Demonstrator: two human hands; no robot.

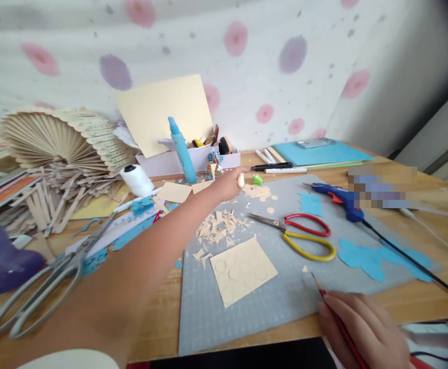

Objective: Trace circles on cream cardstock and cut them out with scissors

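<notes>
Presently, the right hand (365, 328) pinches a red pencil (322, 292) between thumb and fingers, and its long axis runs from the hand forward and to the left. The paper with drawn circles (243, 270) lies on the grey mat (208, 328), left of the pencil tip and apart from it. The left hand (231, 183) is stretched far beyond this paper, just beside the cut paper circles (257, 191); its fingers look curled, but I cannot tell whether they hold something.
</notes>
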